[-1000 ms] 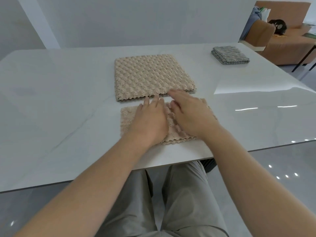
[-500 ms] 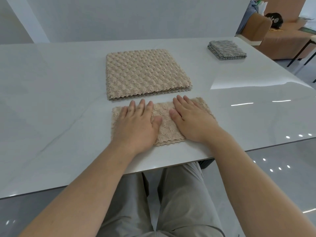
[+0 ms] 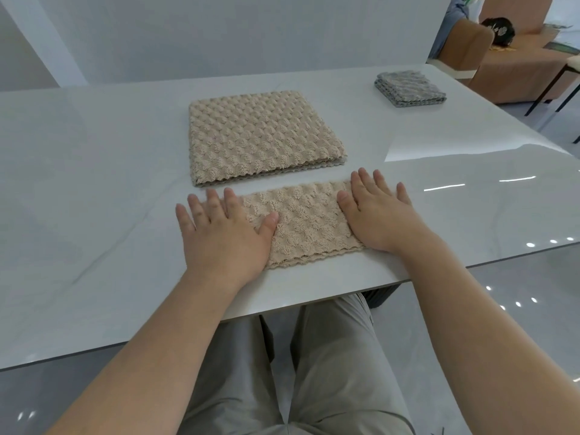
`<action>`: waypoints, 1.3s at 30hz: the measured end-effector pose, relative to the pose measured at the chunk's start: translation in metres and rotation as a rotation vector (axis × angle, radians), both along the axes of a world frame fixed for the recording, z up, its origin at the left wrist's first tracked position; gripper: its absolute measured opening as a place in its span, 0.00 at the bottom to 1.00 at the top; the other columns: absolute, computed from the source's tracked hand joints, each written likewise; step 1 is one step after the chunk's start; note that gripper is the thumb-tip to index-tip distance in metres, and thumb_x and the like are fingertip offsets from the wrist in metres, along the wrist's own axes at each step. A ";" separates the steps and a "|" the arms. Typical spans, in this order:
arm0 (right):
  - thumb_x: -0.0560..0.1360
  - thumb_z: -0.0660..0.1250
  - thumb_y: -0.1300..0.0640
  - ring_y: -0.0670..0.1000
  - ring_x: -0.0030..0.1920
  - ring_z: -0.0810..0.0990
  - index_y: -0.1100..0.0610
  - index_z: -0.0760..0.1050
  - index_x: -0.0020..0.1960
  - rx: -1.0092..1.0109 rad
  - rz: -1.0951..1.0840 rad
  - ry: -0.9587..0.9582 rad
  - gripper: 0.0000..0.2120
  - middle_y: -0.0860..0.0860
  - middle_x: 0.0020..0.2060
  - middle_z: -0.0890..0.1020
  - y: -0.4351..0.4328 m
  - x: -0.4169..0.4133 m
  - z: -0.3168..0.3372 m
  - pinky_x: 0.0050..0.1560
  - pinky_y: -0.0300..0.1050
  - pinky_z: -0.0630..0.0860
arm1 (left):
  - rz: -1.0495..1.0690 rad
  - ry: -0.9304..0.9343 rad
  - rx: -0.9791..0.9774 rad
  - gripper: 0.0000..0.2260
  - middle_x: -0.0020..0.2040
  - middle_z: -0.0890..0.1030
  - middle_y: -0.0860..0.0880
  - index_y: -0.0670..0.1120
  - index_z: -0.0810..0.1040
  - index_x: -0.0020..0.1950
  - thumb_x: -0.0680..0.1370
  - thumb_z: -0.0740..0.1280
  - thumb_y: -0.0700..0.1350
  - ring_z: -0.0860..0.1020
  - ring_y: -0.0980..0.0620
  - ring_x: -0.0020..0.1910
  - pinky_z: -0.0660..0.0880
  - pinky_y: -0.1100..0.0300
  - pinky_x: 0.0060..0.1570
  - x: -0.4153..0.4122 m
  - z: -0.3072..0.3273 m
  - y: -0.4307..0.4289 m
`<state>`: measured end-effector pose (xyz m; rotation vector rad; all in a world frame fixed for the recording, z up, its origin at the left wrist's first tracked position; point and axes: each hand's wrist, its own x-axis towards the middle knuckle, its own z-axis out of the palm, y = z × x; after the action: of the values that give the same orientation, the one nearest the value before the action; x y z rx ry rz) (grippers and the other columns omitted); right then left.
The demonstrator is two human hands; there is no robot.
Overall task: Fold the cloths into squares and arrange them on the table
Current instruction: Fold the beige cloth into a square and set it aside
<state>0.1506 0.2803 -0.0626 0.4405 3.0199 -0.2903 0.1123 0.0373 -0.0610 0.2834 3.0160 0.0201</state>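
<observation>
A beige textured cloth [image 3: 306, 222], folded into a narrow strip, lies near the front edge of the white table [image 3: 94, 171]. My left hand [image 3: 224, 229] lies flat on its left end with fingers spread. On the strip's right end my right hand [image 3: 381, 211] presses flat, fingers apart. Neither hand grips anything. Just behind the strip rests a larger beige cloth [image 3: 262, 135], folded into a square. A small grey folded cloth [image 3: 408, 88] sits at the far right of the table.
The table's front edge runs just in front of my hands, with my legs in grey trousers [image 3: 314, 372] under it. A brown sofa [image 3: 514, 54] and a dark-legged side table [image 3: 565, 76] stand beyond the table's right end.
My hands have slid apart from the middle of the strip to its two ends, flattening it. The cloth now shows between them.
</observation>
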 end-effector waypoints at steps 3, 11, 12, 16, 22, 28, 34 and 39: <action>0.82 0.39 0.37 0.52 0.81 0.45 0.55 0.48 0.82 -0.029 -0.041 0.080 0.34 0.50 0.81 0.51 0.001 -0.001 0.005 0.79 0.59 0.43 | -0.064 0.076 0.004 0.42 0.82 0.41 0.36 0.40 0.41 0.82 0.78 0.35 0.70 0.39 0.37 0.81 0.37 0.39 0.78 0.009 0.010 0.009; 0.81 0.52 0.40 0.62 0.62 0.72 0.61 0.74 0.63 0.208 -0.340 0.207 0.27 0.60 0.59 0.76 -0.011 0.010 0.024 0.57 0.56 0.70 | -0.455 0.007 0.113 0.47 0.82 0.37 0.43 0.43 0.39 0.82 0.75 0.39 0.75 0.35 0.45 0.80 0.40 0.43 0.79 0.011 0.016 0.050; 0.81 0.52 0.39 0.62 0.63 0.72 0.62 0.72 0.65 0.213 -0.362 0.155 0.29 0.60 0.61 0.76 -0.012 0.010 0.025 0.57 0.56 0.70 | -0.445 -0.017 0.114 0.48 0.82 0.37 0.43 0.43 0.38 0.82 0.74 0.39 0.77 0.35 0.45 0.80 0.40 0.43 0.79 0.011 0.013 0.052; 0.82 0.50 0.39 0.63 0.66 0.71 0.62 0.69 0.68 0.113 -0.375 0.077 0.30 0.61 0.64 0.74 -0.016 0.006 0.021 0.60 0.57 0.70 | -0.412 -0.040 0.060 0.55 0.82 0.35 0.43 0.43 0.34 0.81 0.68 0.35 0.82 0.33 0.44 0.80 0.38 0.42 0.79 0.013 0.000 0.054; 0.82 0.53 0.42 0.63 0.55 0.78 0.59 0.74 0.54 -0.087 -0.335 0.137 0.22 0.61 0.55 0.80 -0.017 0.004 0.035 0.48 0.52 0.71 | -0.412 -0.035 0.077 0.60 0.82 0.36 0.42 0.42 0.34 0.81 0.64 0.39 0.85 0.34 0.44 0.80 0.38 0.42 0.78 0.013 0.000 0.054; 0.82 0.54 0.40 0.61 0.48 0.76 0.58 0.71 0.51 -0.218 -0.302 0.261 0.21 0.59 0.49 0.78 -0.027 0.008 0.069 0.45 0.50 0.69 | -0.403 -0.045 0.070 0.62 0.82 0.36 0.42 0.41 0.34 0.81 0.62 0.41 0.86 0.34 0.44 0.80 0.38 0.42 0.78 0.015 0.000 0.058; 0.81 0.57 0.39 0.48 0.33 0.72 0.53 0.66 0.37 -0.277 -0.183 0.350 0.21 0.50 0.34 0.74 -0.051 0.005 0.090 0.29 0.44 0.61 | -0.403 -0.059 0.105 0.63 0.82 0.34 0.42 0.40 0.33 0.80 0.62 0.41 0.86 0.31 0.44 0.79 0.37 0.42 0.78 0.023 0.000 0.069; 0.81 0.58 0.39 0.46 0.32 0.71 0.52 0.64 0.37 -0.272 -0.158 0.362 0.21 0.49 0.34 0.74 -0.063 0.004 0.092 0.29 0.44 0.59 | -0.429 -0.114 0.151 0.65 0.81 0.33 0.44 0.43 0.32 0.80 0.60 0.48 0.86 0.30 0.45 0.79 0.36 0.43 0.78 0.018 0.002 0.066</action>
<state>0.1542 0.2172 0.0297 0.6656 3.2170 -0.8682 0.1307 0.1031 -0.0593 0.9012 2.7807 0.2193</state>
